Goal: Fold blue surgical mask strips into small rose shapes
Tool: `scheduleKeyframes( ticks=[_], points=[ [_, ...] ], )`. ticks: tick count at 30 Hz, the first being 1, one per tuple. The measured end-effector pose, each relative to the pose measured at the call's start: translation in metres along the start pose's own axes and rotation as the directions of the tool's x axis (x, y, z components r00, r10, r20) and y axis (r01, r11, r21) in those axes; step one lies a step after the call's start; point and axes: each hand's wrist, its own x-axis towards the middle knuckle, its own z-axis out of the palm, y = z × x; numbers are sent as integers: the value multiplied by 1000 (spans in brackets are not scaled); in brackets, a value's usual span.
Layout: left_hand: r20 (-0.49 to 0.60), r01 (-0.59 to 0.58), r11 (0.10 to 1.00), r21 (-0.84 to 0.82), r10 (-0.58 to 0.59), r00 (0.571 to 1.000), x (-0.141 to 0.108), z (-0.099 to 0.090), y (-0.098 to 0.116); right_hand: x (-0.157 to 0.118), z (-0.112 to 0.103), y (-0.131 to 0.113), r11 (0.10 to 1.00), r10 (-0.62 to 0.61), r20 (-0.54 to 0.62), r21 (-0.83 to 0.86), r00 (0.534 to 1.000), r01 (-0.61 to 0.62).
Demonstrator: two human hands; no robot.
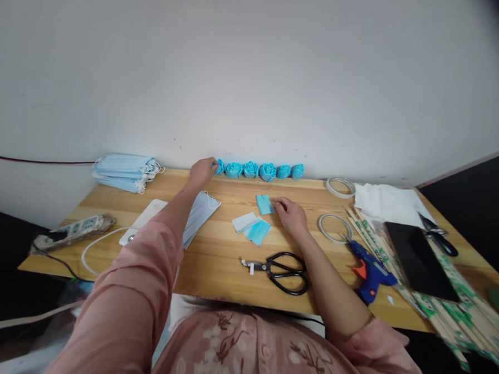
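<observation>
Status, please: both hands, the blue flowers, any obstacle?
Left hand at leftmost blue rose-shaped flower. Right hand beside blue rectangular fabric piece. Black-handled metal scissors nearer body, blocking neither.

A wooden worktop (224, 275) carries a row of blue flowers (251, 169) along the wall, a mask stack (123, 171) and power strip (78, 231) at left, cut pieces (258, 231) and scissors (264, 267) mid-surface, and two tape rolls (338, 194), a glue gun (371, 271), white sheets (386, 203) and wrapped sticks (459, 316) at right.
</observation>
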Motion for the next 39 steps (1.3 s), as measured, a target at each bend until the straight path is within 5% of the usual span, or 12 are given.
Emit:
scheduleKeyframes(
  ticks=[9, 15, 22, 28, 39],
  points=[
    [35, 9, 999, -50, -7, 999, 12, -8, -1, 0, 1, 0, 1000, -13, -12, 2, 1000, 13],
    [-191, 50, 988, -143, -77, 979, 2, -15, -12, -1, 0, 0, 1000, -11, -4, -5, 1000, 11],
    [-68, 135, 966, -220, -154, 986, -13, 8, -25, 0, 1, 2, 999, -31, -21, -6, 999, 31],
    [2, 103, 985, -138, -103, 995, -15, 21, -10, 2, 3, 5, 1000, -28, -28, -5, 999, 28],
    [-106, 289, 941, -177, -311, 945, -10, 37, 14, 2, 5, 8, 998, -56, -35, 2, 998, 56]
  ],
)
